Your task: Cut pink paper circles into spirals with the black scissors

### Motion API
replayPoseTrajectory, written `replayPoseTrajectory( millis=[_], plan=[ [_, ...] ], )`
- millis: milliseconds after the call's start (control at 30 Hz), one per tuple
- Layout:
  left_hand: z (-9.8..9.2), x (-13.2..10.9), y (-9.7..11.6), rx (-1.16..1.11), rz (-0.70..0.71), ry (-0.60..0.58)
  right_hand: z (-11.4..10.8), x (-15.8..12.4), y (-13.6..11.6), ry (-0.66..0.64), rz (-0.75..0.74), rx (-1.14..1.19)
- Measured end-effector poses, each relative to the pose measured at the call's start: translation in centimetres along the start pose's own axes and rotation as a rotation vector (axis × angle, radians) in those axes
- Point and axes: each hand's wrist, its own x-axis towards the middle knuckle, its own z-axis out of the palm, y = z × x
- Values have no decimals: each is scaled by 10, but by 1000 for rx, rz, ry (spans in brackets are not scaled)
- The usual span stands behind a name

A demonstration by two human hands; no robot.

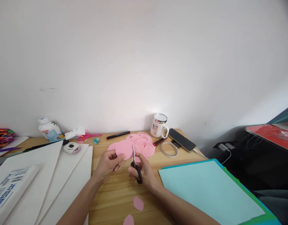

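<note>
My left hand [108,164] pinches a round pink paper piece [123,150] above the wooden desk [115,193]. My right hand [144,172] grips black-handled scissors [136,164], blades pointing up into the edge of that pink piece. Just behind lies a pile of pink paper circles and spiral cut-outs [141,143]. Two small pink petal-shaped scraps [138,203] lie on the desk near my forearms.
White sheets [64,175] and a printed box [10,187] lie left. Light blue and green paper [209,187] lies right. At the back stand a white mug [159,125], phone [181,139], tape ring [169,149], black marker [118,135], bottle [48,128], paper punch [72,147] and coloured pens [2,137].
</note>
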Motion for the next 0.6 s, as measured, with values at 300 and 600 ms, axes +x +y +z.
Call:
replayPoseTrajectory(
  millis=[300,600],
  plan=[
    [3,-1,-1,-111,-63,-68,0,0,4,-10,2,-8],
    [5,-3,-2,-9,-71,-88,0,1,-3,-3,-56,38]
  ],
)
